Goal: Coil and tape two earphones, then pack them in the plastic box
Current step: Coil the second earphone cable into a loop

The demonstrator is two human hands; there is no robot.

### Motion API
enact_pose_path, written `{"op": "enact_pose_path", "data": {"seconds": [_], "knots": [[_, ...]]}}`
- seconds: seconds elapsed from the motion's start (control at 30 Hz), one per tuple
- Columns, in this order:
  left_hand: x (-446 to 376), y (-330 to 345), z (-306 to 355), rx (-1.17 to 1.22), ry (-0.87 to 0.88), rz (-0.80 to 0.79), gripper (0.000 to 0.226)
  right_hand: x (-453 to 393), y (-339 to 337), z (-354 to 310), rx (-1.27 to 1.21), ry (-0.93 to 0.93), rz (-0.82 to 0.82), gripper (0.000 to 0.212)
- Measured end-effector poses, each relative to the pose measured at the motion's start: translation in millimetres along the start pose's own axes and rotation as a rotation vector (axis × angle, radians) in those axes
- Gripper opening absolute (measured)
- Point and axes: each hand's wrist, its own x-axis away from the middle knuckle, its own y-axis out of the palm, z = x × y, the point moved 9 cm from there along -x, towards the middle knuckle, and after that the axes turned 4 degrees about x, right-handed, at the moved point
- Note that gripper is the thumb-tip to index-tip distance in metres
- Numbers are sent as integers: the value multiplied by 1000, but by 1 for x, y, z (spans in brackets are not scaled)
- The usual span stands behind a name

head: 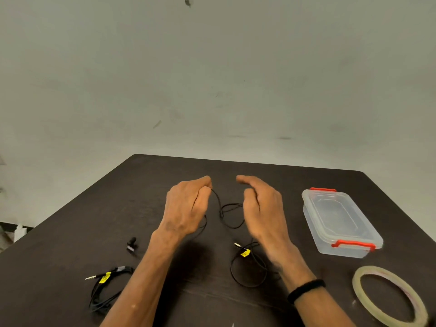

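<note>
My left hand point(187, 207) pinches the thin black cable of one earphone point(232, 214) between thumb and fingers above the table. The cable loops between my hands and trails down to a jack with a yellow tag point(244, 252). My right hand point(262, 204) hovers beside the loop, fingers curved; whether it touches the cable is unclear. A second earphone point(103, 289) lies bundled at the near left, with its own yellow tag. The clear plastic box point(339, 223) with red latches stands closed at the right. A roll of clear tape point(389, 296) lies at the near right.
A dark wooden table point(271, 175) carries everything. A small black earbud piece point(132, 244) lies left of my left forearm. A pale wall rises behind the table's far edge.
</note>
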Motion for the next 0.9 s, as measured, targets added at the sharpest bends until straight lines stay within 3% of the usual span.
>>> {"op": "enact_pose_path", "data": {"seconds": [0.13, 0.3, 0.43, 0.67, 0.9], "knots": [[0, 1, 5, 3, 31, 11, 29, 8, 24, -13, -135, -59, -178, 25], [-1, 1, 7, 38, 43, 9, 29, 2, 27, -8, -250, -15, -204, 24], [-3, -4, 4, 97, 14, 31, 32, -6, 12, -2, -319, 8, -101, 26], [-2, -21, -10, 156, -50, 111, 33, -20, -28, 40, -507, 203, 240, 29], [-10, -50, -29, -144, -70, 55, 34, -21, -40, 52, -543, 246, 337, 29]]}}
